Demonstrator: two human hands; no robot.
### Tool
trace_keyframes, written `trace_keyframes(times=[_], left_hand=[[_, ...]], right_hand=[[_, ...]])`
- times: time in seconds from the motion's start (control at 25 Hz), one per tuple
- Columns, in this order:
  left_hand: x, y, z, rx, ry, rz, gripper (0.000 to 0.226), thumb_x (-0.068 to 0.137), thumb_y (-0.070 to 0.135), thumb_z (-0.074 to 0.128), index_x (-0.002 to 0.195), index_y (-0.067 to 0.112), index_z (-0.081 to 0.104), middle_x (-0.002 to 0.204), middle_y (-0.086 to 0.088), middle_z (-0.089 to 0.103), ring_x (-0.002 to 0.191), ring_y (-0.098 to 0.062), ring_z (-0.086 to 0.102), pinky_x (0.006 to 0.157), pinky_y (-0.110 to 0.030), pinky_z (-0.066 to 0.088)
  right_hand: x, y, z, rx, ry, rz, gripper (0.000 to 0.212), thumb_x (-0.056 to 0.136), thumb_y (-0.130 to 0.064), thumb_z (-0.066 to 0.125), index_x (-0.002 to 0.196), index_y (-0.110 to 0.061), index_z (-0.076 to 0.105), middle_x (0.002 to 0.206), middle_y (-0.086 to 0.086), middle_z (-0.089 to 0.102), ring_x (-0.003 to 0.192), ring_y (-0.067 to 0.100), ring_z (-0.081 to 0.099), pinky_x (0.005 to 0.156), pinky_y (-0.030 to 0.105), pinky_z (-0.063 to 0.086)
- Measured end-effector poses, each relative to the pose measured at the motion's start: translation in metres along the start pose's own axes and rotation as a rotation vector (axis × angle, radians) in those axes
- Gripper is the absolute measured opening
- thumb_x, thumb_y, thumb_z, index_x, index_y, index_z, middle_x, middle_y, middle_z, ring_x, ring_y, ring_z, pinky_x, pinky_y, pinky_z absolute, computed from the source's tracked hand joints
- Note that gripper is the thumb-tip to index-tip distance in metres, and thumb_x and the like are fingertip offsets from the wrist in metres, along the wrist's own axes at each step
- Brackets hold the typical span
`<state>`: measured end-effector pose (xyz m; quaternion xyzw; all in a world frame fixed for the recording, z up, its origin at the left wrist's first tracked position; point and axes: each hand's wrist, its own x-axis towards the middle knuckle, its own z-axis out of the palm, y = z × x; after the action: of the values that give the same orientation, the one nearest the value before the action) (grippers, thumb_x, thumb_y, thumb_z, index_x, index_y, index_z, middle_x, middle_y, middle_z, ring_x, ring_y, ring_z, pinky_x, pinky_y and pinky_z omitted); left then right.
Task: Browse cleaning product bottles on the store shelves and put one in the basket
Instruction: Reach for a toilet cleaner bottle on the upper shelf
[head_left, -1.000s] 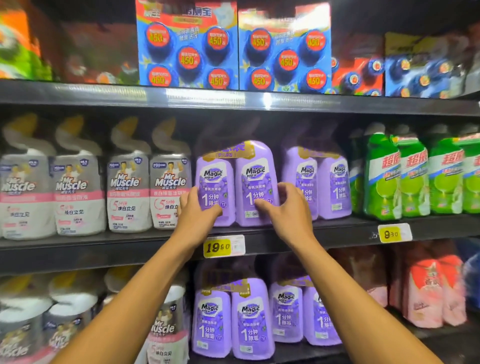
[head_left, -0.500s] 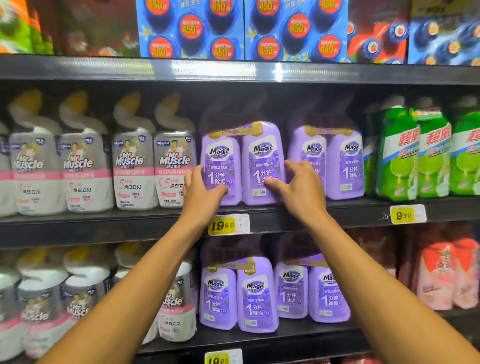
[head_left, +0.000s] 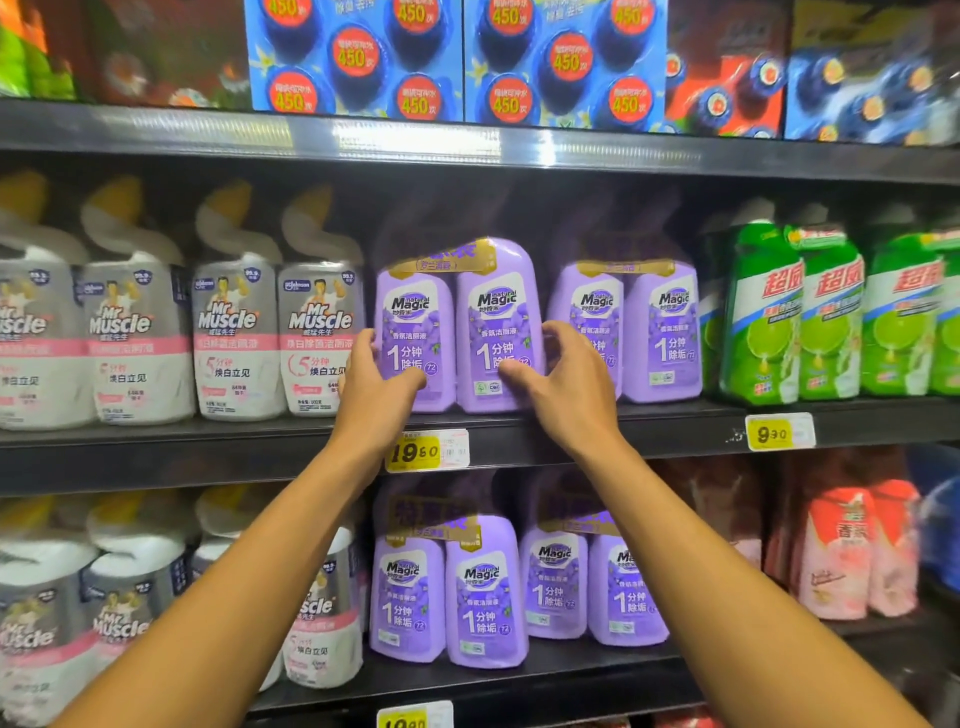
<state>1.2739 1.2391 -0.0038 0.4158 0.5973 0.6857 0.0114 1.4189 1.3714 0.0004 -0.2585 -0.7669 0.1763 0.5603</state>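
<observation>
On the middle shelf: purple twin-pack, held at both sides
Shelves (head_left: 519, 447): three dark tiers stocked with cleaners
White bottles (head_left: 234, 338): left of the purple packs, upright
Green bottles (head_left: 831, 322): far right, same tier
Purple twin-pack (head_left: 460, 332): two banded bottles upright on the middle tier, a like pack just beside on the right
Left hand (head_left: 376, 387): clamped on the pack's left edge, thumb across its front
Right hand (head_left: 563, 387): curled round the pack's right edge, thumb on its front
Price tag (head_left: 426, 451): yellow, under the pack
</observation>
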Motion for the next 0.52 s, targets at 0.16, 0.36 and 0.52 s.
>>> trace_keyframes(times=[0.16,0.36,0.52], left_hand=[[0.0022,-0.0055,-0.0021,-0.013,0.037,0.028,0.052,0.087,0.007,0.061,0.128,0.027,0.038,0.134,-0.003,0.048,0.121,-0.009,0.052,0.091,-0.024,0.047],[0.0004,-0.0045,-0.0024,-0.052,0.013,0.040,0.068,0.090,0.002,0.059,0.147,0.021,0.027,0.112,0.014,0.047,0.077,0.031,0.051,0.054,0.002,0.041],[-0.0020,-0.0036,-0.0040,-0.070,-0.013,0.052,0.062,0.090,-0.002,0.056,0.140,0.025,0.030,0.104,0.024,0.044,0.073,0.032,0.051,0.054,0.002,0.042]], right_hand=[[0.0005,0.0031,0.0049,-0.038,0.017,-0.019,0.049,0.086,-0.040,0.074,0.127,-0.016,0.061,0.113,0.005,0.055,0.109,0.029,0.053,0.089,0.039,0.047],[0.0026,0.0045,0.0096,-0.070,0.022,-0.005,0.043,0.088,-0.038,0.071,0.123,-0.016,0.060,0.104,0.001,0.042,0.105,0.029,0.052,0.077,0.034,0.041],[0.0023,0.0042,0.0092,-0.058,0.022,0.002,0.041,0.088,-0.037,0.071,0.121,-0.016,0.059,0.105,0.000,0.041,0.107,0.030,0.053,0.075,0.034,0.039]])
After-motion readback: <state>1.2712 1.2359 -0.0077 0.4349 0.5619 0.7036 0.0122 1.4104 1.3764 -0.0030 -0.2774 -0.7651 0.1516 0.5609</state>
